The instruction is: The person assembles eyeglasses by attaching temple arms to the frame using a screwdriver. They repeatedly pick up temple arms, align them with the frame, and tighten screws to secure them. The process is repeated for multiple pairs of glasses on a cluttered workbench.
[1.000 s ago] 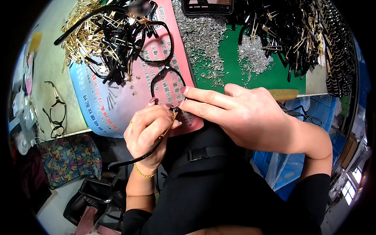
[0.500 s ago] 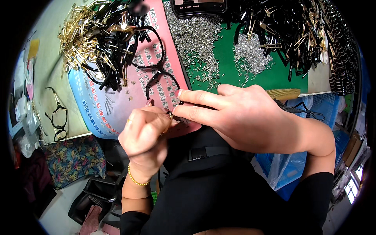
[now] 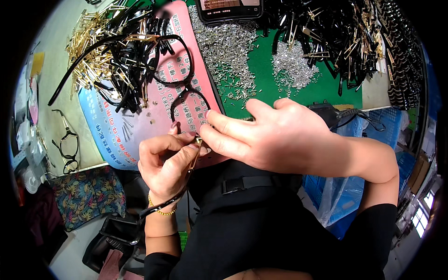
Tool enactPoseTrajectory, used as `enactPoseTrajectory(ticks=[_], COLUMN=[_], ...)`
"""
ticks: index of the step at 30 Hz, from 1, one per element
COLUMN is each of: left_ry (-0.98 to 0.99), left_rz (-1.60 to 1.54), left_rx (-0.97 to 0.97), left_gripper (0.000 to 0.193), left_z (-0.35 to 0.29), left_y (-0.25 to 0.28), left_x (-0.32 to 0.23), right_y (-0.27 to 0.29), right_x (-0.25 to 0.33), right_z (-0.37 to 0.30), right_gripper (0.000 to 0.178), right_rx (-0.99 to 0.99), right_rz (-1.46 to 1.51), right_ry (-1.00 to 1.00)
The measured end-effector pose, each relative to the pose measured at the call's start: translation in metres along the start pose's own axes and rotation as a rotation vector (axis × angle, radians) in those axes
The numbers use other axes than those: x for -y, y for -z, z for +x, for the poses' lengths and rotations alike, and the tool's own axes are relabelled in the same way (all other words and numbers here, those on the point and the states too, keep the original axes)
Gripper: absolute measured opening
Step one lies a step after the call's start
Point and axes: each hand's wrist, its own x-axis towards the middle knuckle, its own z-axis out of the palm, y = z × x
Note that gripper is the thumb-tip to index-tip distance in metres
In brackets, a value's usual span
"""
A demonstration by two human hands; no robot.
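A black eyeglass frame point(image 3: 187, 85) lies stretched out over the pink and blue printed mat, a long dark temple reaching from its far rim to the left. My left hand point(image 3: 163, 161) is closed at the near hinge, thumb and fingertips pinching a gold-and-black temple point(image 3: 161, 206) that runs back across the wrist. Just right of that hinge, my right hand point(image 3: 266, 135) has its index and middle fingers together against the near rim; its thumb is hidden underneath. Whether a screw sits in the hinge is too small to tell.
Gold and black temples point(image 3: 130, 70) are heaped at the far left. Small silver screws point(image 3: 224, 51) and a second silver pile point(image 3: 294, 65) cover parts of the green mat point(image 3: 261, 70). A phone point(image 3: 229, 10) stands at the back. Another pair of glasses point(image 3: 68, 142) lies left.
My left hand has turned, and the near temple now shows across its wrist. The far temple now shows reaching left. My right hand has shifted slightly left.
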Motion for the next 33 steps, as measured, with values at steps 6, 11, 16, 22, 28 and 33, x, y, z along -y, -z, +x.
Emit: enactPoseTrajectory(ticks=[6, 11, 16, 22, 28, 33], left_ry=[0.051, -0.043, -0.205, 0.367, 0.852, 0.253], left_rz=[-0.118, 0.157, 0.136, 0.245, 0.530, 1.367], left_rx=[-0.017, -0.013, -0.006, -0.216, -0.195, -0.475], left_gripper=[0.028, 0.029, 0.022, 0.016, 0.024, 0.023], left_z=[-0.003, 0.001, 0.028, 0.056, 0.046, 0.016], left_y=[-0.002, -0.009, -0.005, 0.048, 0.121, 0.163], left_x=[0.001, -0.002, -0.020, -0.085, -0.005, 0.087], right_y=[-0.007, 0.013, 0.044, 0.027, 0.038, 0.054], right_x=[0.003, 0.001, -0.068, -0.102, -0.131, -0.145], right_z=[-0.002, -0.018, -0.033, 0.001, -0.029, -0.071], right_gripper=[0.027, 0.035, 0.021, 0.022, 0.016, 0.019], right_rx=[-0.077, -0.021, -0.169, -0.206, -0.361, -0.441], right_rz=[-0.051, 0.009, -0.030, -0.089, 0.436, 0.737], right_ry=[0.024, -0.154, -0.663, -0.567, -0.779, -1.061])
